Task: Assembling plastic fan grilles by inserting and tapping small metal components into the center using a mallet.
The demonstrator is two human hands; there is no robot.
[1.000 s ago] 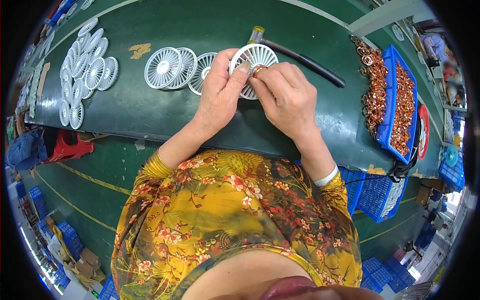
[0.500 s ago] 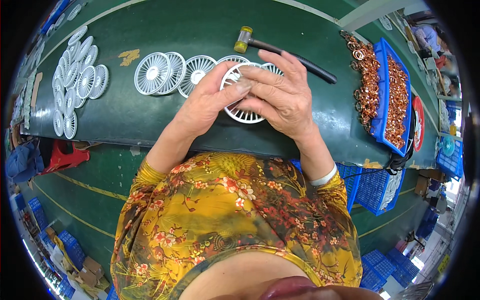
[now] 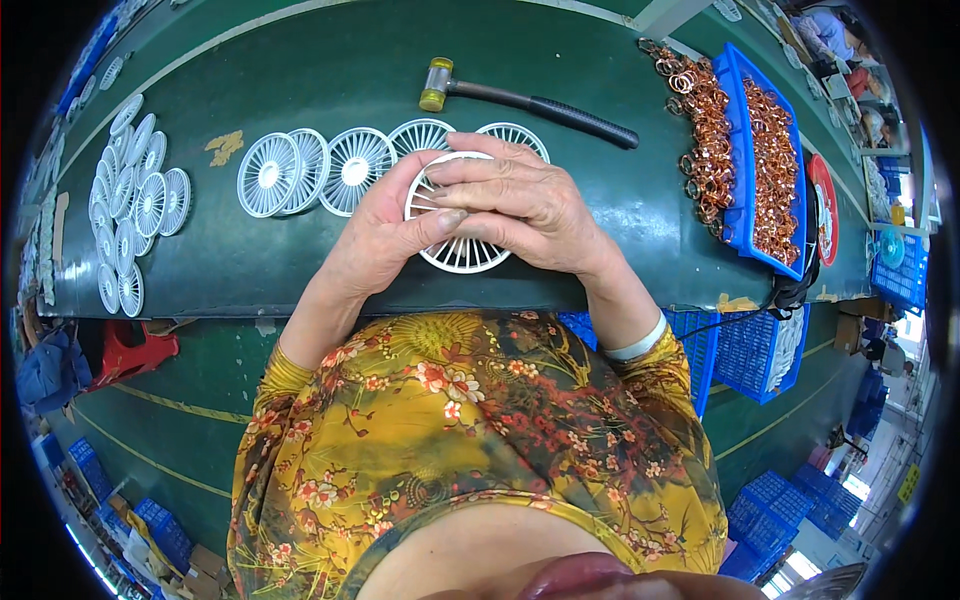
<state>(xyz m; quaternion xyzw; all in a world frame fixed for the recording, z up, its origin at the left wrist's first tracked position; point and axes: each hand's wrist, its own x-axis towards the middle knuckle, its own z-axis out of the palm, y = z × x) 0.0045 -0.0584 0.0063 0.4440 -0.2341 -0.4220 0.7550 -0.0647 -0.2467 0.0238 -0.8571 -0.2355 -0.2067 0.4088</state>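
Observation:
A white spoked plastic wheel (image 3: 466,257) is held above the near part of the green table. My left hand (image 3: 385,228) grips its left rim, thumb on the upper face. Across the wheel's face lie the fingers of my right hand (image 3: 535,208), bent over it and hiding its hub. Whether a small part sits under those fingers, I cannot tell. Beyond my hands is a row of like wheels (image 3: 357,171), some overlapping. A mallet (image 3: 535,103) with yellow faces and a black grip lies behind the row.
At the left is a heap of white spoked wheels (image 3: 150,205). On the right, copper-coloured rings (image 3: 708,150) are piled against a blue basket (image 3: 738,160) filled with more of them. A red round object (image 3: 822,208) stands past the basket. Blue crates (image 3: 752,352) sit below the table.
My view has shifted, so the table's things sit differently in the picture. My right hand's raised fingers have come down flatter over the wheel, which both hands still hold.

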